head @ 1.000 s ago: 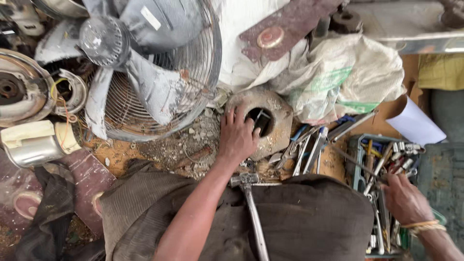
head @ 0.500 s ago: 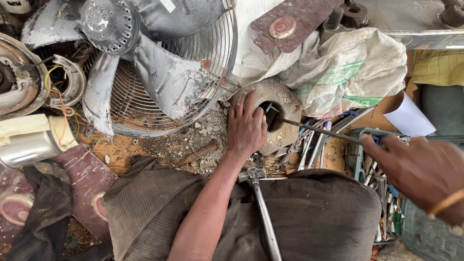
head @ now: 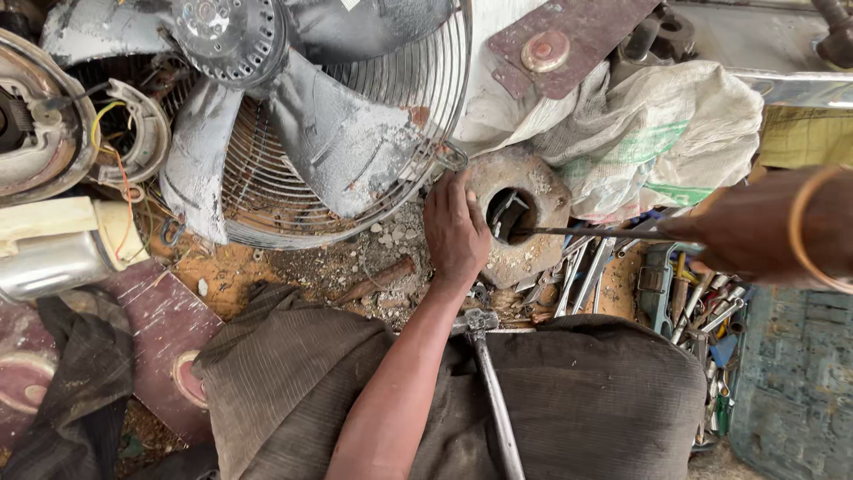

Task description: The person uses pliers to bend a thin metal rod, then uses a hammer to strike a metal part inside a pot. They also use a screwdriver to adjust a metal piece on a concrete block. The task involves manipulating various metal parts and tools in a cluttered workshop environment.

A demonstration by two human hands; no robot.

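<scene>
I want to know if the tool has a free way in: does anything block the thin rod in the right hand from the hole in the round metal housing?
Nothing visible does. The thin rod from the right hand already reaches the hole of the round metal housing; the left hand rests on its left edge, beside the opening.

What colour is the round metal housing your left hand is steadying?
Rusty grey-brown, crusted with dirt, on the round metal housing under the left hand; head view.

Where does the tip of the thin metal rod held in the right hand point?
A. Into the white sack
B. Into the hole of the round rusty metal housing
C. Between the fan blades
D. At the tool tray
B: the thin metal rod runs from the right hand into the dark hole of the round rusty metal housing, which the left hand steadies.
</scene>
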